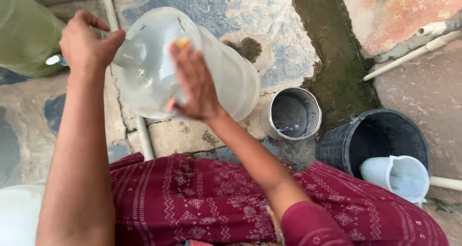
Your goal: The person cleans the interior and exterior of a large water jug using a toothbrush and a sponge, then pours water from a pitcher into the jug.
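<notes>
Our left hand (86,41) is closed around the upper left rim of a big translucent water jug (159,63), thumb over the edge, fingers curled behind it so we can't see their tips. Our right hand (195,84) is spread flat against the jug's front, fingers pointing up, motion-blurred; palm side is hidden so we can't tell how firmly it presses. Something small and yellow (183,42) shows at the fingertips, too blurred to identify. The jug lies tilted over the stone floor (284,48), its far end toward the upper right, just above our lap in maroon patterned cloth (202,198). A thin white pipe (144,140) runs up the floor under the jug, mostly covered by it. Right of the jug, near but apart, sits a grey metal bucket (293,113) with a little water inside. Further right a black bucket (373,142) holds a pale plastic jug (397,176) at its rim. More white pipes (418,48) cross the upper right corner. Open floor is mostly behind the jug; a dark wet channel (337,58) runs down past the buckets. Top left a green container (24,32) is cut by the frame; bottom left a white rounded object (17,217) is cut too, unclear what.
</notes>
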